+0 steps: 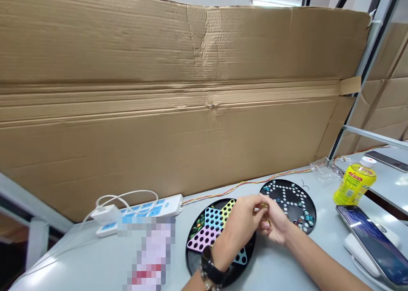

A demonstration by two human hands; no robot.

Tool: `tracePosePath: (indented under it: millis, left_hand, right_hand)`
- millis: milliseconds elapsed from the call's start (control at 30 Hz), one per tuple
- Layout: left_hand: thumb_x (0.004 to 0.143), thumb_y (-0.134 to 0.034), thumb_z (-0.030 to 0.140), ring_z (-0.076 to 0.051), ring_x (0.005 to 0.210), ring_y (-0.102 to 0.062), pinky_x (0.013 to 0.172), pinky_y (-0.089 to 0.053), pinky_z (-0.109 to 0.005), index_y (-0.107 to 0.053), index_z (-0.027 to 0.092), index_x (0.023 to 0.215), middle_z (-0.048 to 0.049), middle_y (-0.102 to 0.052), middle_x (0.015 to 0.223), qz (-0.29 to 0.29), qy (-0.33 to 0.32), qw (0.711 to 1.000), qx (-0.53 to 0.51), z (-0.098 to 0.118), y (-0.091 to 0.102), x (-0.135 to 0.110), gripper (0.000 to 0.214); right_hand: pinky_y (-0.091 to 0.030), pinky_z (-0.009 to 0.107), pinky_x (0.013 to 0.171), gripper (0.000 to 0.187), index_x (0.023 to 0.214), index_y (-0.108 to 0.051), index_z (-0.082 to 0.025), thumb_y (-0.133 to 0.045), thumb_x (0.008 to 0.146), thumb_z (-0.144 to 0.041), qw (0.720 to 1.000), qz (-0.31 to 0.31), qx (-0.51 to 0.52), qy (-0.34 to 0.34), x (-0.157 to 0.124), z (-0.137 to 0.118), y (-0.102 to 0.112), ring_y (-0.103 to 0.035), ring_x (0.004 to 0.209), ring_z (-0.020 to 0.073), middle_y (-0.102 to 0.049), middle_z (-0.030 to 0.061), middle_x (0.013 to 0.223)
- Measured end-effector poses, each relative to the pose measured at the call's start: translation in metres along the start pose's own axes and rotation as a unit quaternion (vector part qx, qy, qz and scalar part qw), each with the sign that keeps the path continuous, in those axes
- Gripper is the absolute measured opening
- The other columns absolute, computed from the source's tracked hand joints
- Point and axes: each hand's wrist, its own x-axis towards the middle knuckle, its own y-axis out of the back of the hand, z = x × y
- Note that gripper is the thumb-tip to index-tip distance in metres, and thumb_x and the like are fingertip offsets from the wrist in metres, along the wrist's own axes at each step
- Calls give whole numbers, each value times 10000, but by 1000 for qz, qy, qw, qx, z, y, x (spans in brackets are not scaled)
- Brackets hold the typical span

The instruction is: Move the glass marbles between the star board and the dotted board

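Observation:
My left hand (239, 227) hovers over a round black Chinese checkers board (204, 231) with a star of pastel colours, its fingers pinched together. My right hand (276, 223) meets it fingertip to fingertip, also pinched. Between the two sets of fingertips sits a small yellowish marble (263, 206); which hand holds it I cannot tell. A watch and a bead bracelet are on my left wrist. A second round black board (301, 193) with white holes and several marbles lies just behind my right hand.
A tall cardboard wall (178, 95) stands along the table's back edge. A white power strip (140, 210) with a plugged-in charger lies at left. A yellow drink bottle (355, 182), a phone (372, 240) and coloured wires (248, 182) are at right.

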Motion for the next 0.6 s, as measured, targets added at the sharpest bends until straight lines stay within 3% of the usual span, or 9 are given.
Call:
tracePosePath:
  millis: [100, 200, 267, 333, 433, 533, 600]
  left_hand:
    - [912, -571, 141, -192, 945, -689, 862, -511, -292, -770, 277, 1012, -14, -760, 1056, 12, -43, 995, 89, -5, -6, -1, 261]
    - [973, -537, 217, -194, 995, -675, 893, -487, -290, -748, 268, 1045, -31, -736, 1103, 37, -36, 986, 160, -18, 15, 2, 229]
    - [989, -526, 264, -185, 949, -690, 852, -489, -277, -733, 260, 1075, -34, -739, 1078, 30, 41, 973, 224, -31, 36, 3, 224]
    - [983, -527, 296, -201, 983, -697, 827, -489, -278, -737, 264, 1045, -34, -751, 1063, -17, 153, 933, 324, -48, 56, 3, 221]
    - [929, -570, 265, -291, 950, -715, 778, -499, -344, -750, 179, 951, -122, -767, 980, -23, 235, 897, 373, -75, 74, -1, 200]
    - [910, -571, 258, -300, 902, -728, 754, -506, -348, -747, 162, 878, -143, -768, 922, -36, 267, 879, 394, -91, 76, -4, 204]
    - [905, -580, 282, -299, 931, -725, 766, -510, -343, -744, 168, 923, -141, -766, 954, -36, 269, 873, 406, -92, 73, -4, 200]
  right_hand:
    - [-95, 134, 337, 444, 619, -463, -179, -471, 981, -436, 998, 56, 11, 6, 0, -1, -1, -250, 301, 24, -391, -72, 433]
    - [-88, 157, 352, 302, 709, -488, -186, -556, 929, -380, 996, 53, -10, 71, -1, -10, 3, -203, 325, 16, -451, -77, 515]
    - [-93, 180, 368, 293, 732, -471, -201, -575, 901, -417, 988, 64, -66, 121, -1, -21, 10, -180, 349, 24, -446, -83, 554]
    - [-110, 207, 387, 326, 730, -452, -218, -531, 905, -481, 957, 107, -196, 187, -1, -34, 23, -176, 371, 48, -402, -88, 551]
    - [-187, 242, 448, 372, 659, -454, -219, -504, 912, -488, 856, 181, -398, 275, -2, -54, 46, -267, 436, 91, -379, -66, 535]
    - [-266, 281, 552, 413, 572, -404, -223, -512, 922, -415, 708, 251, -575, 324, -1, -65, 66, -378, 541, 139, -438, -21, 540]
    - [-292, 299, 603, 399, 588, -409, -228, -473, 948, -387, 611, 271, -678, 304, 0, -66, 73, -442, 589, 167, -509, 7, 570]
